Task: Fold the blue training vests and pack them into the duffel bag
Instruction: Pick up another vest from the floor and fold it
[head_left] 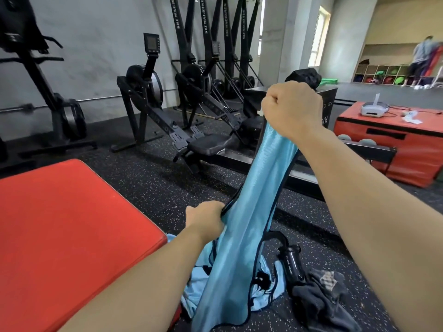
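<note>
A light blue training vest (251,212) with dark trim hangs stretched in the air between my hands. My right hand (291,109) grips its top end, raised high at centre. Lower down, my left hand (206,220) grips the vest's dark-edged side. More blue vests (271,295) lie in a heap on the floor under the hanging one. Dark fabric with a black strap and a cylinder-shaped part (293,264) lies right of the heap; I cannot tell whether it is the duffel bag.
A red padded mat (67,231) fills the left foreground. Rowing machines (167,111) and ski machines stand ahead by the wall. A red box (393,144) with a white device sits at right, a black box (323,99) behind my right hand. A person stands far right.
</note>
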